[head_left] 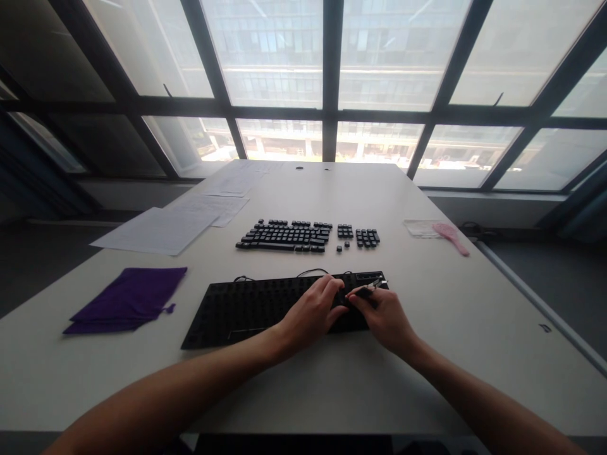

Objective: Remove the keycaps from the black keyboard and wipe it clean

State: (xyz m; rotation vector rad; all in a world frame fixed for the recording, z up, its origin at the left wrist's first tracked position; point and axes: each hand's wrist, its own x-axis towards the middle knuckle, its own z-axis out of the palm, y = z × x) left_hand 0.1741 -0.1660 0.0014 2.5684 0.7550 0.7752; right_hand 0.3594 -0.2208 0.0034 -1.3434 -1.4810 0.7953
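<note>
A black keyboard base (256,309) without its keycaps lies on the table in front of me. My left hand (315,306) rests over its right part, with thumb and fingers curled towards each other; whatever is between them is too dark to make out. Close beside it, my right hand (382,316) grips a small dark tool (365,292) with thin metal ends, low over the right end of the base. Its fingertips are near those of my left hand. Beyond the base, loose black keycaps (289,236) are laid out in keyboard order.
The white table (474,328) reaches to the windows. A purple pouch (130,297) lies at the left, with paper sheets (156,230) behind it. At the right are a pink brush-like item (450,237) and a clear bag (420,229). A cable (310,272) runs behind the base.
</note>
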